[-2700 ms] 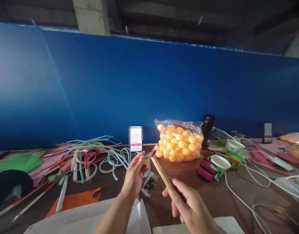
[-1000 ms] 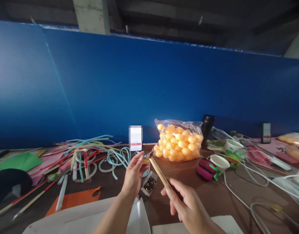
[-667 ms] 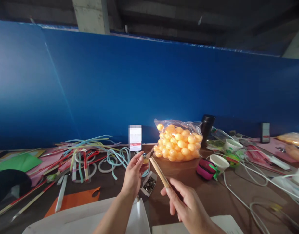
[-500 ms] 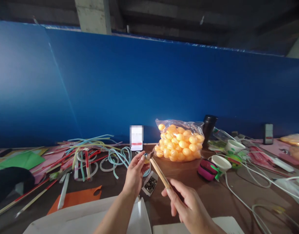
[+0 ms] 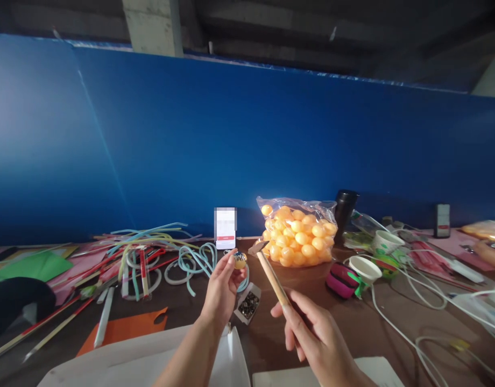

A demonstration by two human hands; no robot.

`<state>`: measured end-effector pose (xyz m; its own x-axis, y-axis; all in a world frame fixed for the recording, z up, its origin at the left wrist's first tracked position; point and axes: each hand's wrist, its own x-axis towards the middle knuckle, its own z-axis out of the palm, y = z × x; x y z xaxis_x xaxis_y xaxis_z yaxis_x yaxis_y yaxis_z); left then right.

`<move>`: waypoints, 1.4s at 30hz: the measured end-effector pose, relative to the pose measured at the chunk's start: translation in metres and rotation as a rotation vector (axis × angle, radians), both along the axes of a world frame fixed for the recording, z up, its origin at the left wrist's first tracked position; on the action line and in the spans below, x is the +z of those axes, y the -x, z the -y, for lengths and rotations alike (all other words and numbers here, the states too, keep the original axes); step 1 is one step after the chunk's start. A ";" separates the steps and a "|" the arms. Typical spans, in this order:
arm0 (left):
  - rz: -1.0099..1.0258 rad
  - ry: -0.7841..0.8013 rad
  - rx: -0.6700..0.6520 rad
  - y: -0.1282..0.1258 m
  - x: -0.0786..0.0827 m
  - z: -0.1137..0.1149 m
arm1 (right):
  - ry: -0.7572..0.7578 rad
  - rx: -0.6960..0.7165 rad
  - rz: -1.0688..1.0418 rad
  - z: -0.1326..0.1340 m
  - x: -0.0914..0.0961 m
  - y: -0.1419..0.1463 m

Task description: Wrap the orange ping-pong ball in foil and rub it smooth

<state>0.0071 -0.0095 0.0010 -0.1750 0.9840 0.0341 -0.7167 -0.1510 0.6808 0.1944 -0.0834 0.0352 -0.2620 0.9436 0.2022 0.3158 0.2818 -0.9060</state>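
My left hand [image 5: 221, 287] is closed, its fingertips pinching a small orange ball [image 5: 241, 262] whose upper side looks shiny and silvery; what covers it is too small to make out. In my right hand [image 5: 312, 328] is a small hammer [image 5: 274, 279], gripped by its wooden handle. The hammer's dark head [image 5: 257, 247] points up and away from me, to the right of the ball and apart from it. Just below the ball, on the brown table [image 5: 271, 336], stands an open little box [image 5: 247, 304] of small, shiny metal pieces.
Behind the hammer sits a clear bag of orange balls [image 5: 298, 236]. A phone [image 5: 225, 228] leans on the blue wall. Tubes and sticks [image 5: 142, 258] lie left; a purple pouch [image 5: 341, 280], paper cups [image 5: 365, 269] and white cables [image 5: 387, 322] are right. White trays [image 5: 150, 360] lie in front.
The hammer head has drawn away from the ball, up and to the right, with my right hand shifting slightly right. My left hand has turned a little, showing more of the ball.
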 end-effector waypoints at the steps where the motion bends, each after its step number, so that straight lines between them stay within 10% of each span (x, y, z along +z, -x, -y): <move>1: 0.026 -0.011 -0.011 0.000 0.000 0.000 | -0.004 0.000 -0.010 0.000 0.000 0.000; 42: -0.076 0.061 0.023 -0.001 0.002 0.002 | 0.006 0.003 0.031 0.000 -0.007 0.006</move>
<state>0.0086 -0.0115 0.0029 -0.1964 0.9805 -0.0113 -0.6592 -0.1234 0.7418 0.1880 -0.0835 0.0279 -0.2707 0.9441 0.1882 0.3430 0.2773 -0.8975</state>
